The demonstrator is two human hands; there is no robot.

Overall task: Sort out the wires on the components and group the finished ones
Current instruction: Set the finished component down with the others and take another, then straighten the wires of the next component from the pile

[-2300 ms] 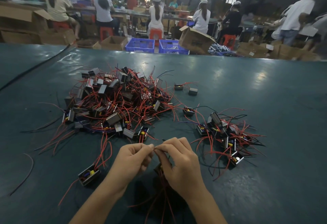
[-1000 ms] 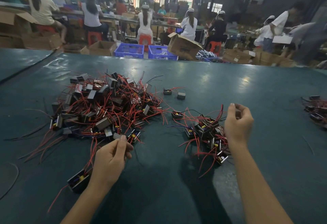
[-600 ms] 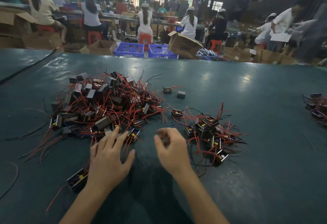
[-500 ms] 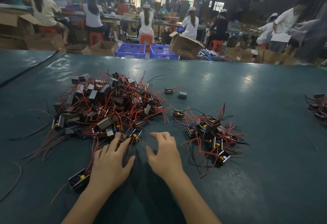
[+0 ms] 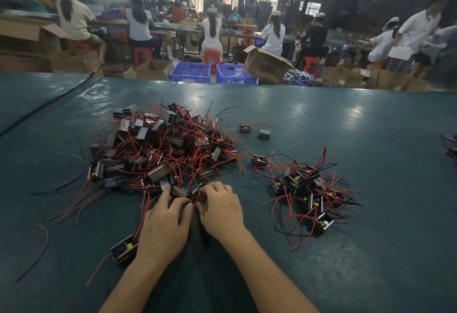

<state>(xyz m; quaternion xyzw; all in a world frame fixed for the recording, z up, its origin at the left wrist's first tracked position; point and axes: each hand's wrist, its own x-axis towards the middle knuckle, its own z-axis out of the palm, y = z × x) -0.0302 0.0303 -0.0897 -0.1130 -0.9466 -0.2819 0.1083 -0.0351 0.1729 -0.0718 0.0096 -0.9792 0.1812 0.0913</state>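
A big tangled pile of small transformer components (image 5: 160, 149) with red and black wires lies on the dark green table (image 5: 358, 258), left of centre. A smaller group of components (image 5: 304, 184) sits to its right. My left hand (image 5: 165, 226) and my right hand (image 5: 221, 210) meet at the near edge of the big pile. Both have their fingers curled round one component (image 5: 180, 192) and its red wires. Another single component (image 5: 122, 250) lies beside my left wrist.
Two loose components (image 5: 254, 131) lie behind the piles. More components (image 5: 451, 147) show at the right edge. A stray black wire (image 5: 39, 248) lies near left. Beyond the table's far edge are blue crates (image 5: 190, 72), cardboard boxes and seated workers.
My right hand came back from the right group to the big pile. My left hand, spread flat before, slid forward, and both hands now close on one component at the pile's near edge.
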